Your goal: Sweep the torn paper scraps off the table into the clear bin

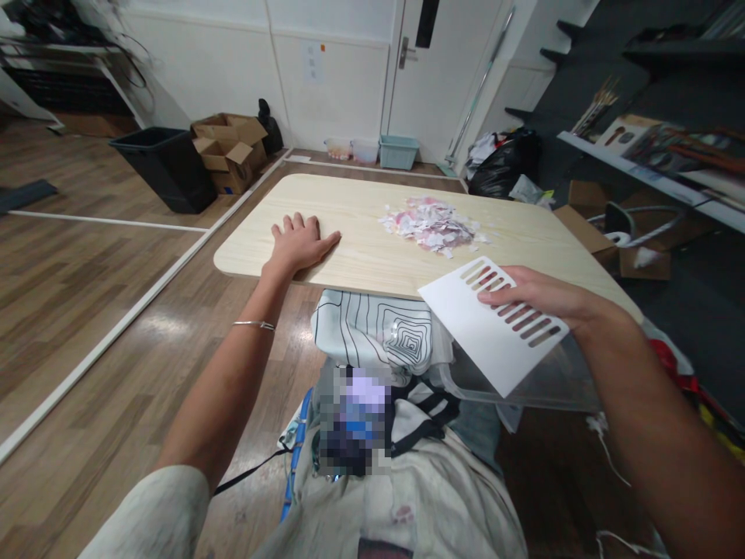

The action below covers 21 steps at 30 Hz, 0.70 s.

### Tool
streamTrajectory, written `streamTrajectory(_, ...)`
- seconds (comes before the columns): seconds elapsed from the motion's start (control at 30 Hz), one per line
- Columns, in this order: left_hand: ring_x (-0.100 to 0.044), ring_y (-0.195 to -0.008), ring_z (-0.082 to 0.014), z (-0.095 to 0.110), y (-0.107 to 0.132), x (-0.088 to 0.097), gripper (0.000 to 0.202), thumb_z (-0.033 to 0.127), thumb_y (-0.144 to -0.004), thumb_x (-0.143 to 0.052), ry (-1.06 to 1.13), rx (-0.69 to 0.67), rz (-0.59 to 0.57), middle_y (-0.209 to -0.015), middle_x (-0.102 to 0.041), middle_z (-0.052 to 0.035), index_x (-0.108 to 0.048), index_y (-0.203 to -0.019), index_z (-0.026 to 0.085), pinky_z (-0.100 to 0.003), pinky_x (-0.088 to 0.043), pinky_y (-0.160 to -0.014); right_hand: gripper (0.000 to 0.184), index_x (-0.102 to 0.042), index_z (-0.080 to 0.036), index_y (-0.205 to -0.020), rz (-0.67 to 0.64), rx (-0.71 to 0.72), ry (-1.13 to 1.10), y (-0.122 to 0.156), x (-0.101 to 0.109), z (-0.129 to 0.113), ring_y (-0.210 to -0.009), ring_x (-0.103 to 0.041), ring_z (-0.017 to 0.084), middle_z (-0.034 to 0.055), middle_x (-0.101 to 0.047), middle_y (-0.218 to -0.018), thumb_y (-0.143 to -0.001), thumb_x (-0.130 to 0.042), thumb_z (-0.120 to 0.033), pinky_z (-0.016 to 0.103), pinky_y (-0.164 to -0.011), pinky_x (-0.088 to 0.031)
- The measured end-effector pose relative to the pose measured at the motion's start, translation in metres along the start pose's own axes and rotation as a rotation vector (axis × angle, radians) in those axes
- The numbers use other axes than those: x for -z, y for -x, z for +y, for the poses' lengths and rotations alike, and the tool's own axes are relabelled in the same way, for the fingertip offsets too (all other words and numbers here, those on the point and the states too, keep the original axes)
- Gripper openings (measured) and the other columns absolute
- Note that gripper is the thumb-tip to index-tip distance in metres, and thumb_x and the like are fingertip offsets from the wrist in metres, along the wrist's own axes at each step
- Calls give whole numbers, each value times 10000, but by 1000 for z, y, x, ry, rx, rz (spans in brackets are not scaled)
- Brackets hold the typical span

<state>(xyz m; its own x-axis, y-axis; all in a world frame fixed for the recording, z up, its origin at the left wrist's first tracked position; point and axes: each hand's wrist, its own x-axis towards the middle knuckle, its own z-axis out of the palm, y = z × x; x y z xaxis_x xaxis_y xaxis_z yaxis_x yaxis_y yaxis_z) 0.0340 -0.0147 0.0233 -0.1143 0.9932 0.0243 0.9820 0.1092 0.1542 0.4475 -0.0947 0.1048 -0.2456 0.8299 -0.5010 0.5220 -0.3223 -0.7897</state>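
My left hand (299,242) lies flat with its fingers spread on the near left part of the light wood tabletop (355,206). In my right hand (532,291) is a white plastic scraper (486,330) with a row of long slots along one side. My thumb rests on its upper face, and the fingers are mostly hidden beneath it. The scraper is tilted over the table's front edge. Beyond it, a heap of torn white and pinkish paper scraps (434,223) sits on the tabletop, with a few loose bits around it.
Below the front edge are a patterned white cloth bundle (378,330) and a clear plastic bin (559,380). A black trash can (168,167) and cardboard boxes (233,151) stand at the back left. A black garbage bag (506,167) lies behind the table, near shelving (657,175) on the right.
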Motion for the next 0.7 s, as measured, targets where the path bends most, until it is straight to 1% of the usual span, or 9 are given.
streamTrajectory(0.07,-352,-1870,-546,0,0,0,985,795,-1126,-237,3,3,2,-1993,-439,-300,-557,-1806,158,-774,-321,-1479,496,-758,-245,-1013,-10,8,14,-3,-2,4,-705,-726,186,3,-806,-855,-670,-1073,-416,275,-634,-583)
streamTrajectory(0.23,-369,-1861,-557,-1,-2,-2,998,789,-1128,-237,-6,-4,13,-1984,-438,-332,-576,-1785,119,-777,-336,-1472,544,-754,-253,-1008,-45,37,92,-10,-8,8,-732,-736,194,-19,-793,-862,-640,-1077,-490,291,-672,-582)
streamTrajectory(0.37,-399,-1848,-555,-1,-3,-4,977,781,-1127,-230,-16,-9,30,-1972,-473,-313,-588,-1779,148,-790,-358,-1455,544,-769,-245,-1032,-49,56,49,-6,-8,7,-753,-753,213,-4,-803,-861,-662,-1073,-504,317,-716,-605)
streamTrajectory(0.47,-403,-1845,-557,-1,-2,-4,982,771,-1126,-227,-20,-5,36,-1967,-472,-327,-595,-1769,126,-782,-361,-1456,507,-781,-231,-1037,-1,49,-19,-1,-3,5,-729,-748,201,13,-822,-868,-677,-1076,-432,296,-663,-588)
streamTrajectory(0.57,-391,-1852,-551,1,-1,-3,998,765,-1126,-212,-28,0,25,-1973,-457,-333,-583,-1777,105,-767,-345,-1472,420,-772,-217,-1049,90,25,-75,2,1,4,-702,-748,191,25,-828,-864,-734,-1033,-315,280,-625,-585)
streamTrajectory(0.63,-379,-1859,-541,1,0,-2,1005,767,-1129,-200,-37,2,10,-1982,-444,-325,-569,-1793,108,-756,-338,-1481,340,-753,-219,-1038,157,18,-108,0,2,2,-676,-740,184,19,-816,-833,-790,-984,-244,273,-614,-586)
streamTrajectory(0.7,-370,-1865,-531,1,-1,-1,999,772,-1135,-194,-47,3,-2,-1992,-435,-307,-555,-1810,131,-753,-341,-1481,276,-742,-216,-1020,194,-5,-120,-2,1,-1,-634,-715,172,8,-793,-783,-834,-943,-184,262,-589,-570)
